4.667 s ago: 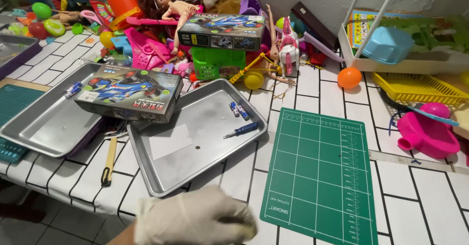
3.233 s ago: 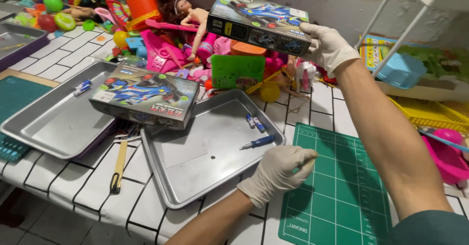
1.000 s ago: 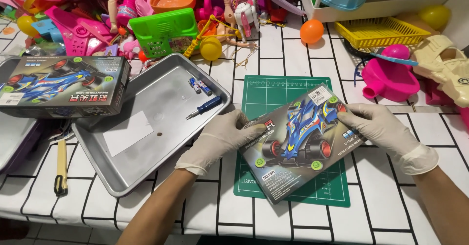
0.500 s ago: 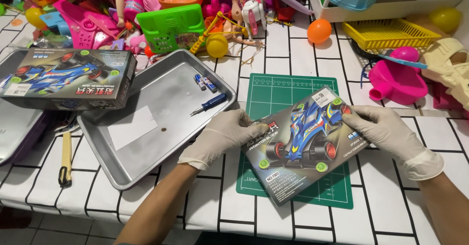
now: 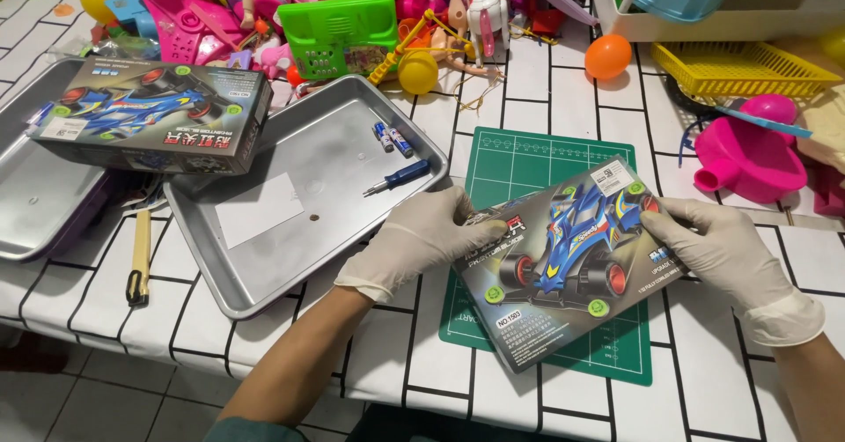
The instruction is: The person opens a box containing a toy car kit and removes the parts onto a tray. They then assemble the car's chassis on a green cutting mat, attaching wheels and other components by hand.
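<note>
gloved hands (image 5: 422,241) (image 5: 717,253), toy car box (image 5: 572,257), green mat (image 5: 528,156)

Two hands, the left hand (image 5: 421,239) and the right hand (image 5: 722,253), wear off-white gloves. The dark grey box (image 5: 563,261) shows a blue race car with red wheels and green dots. The cutting mat (image 5: 528,156) is green with a pale grid. The tray (image 5: 299,204) is silver. The table (image 5: 563,90) has white tiles with black lines. An orange ball (image 5: 607,56) sits beside a yellow basket (image 5: 739,68).
</note>
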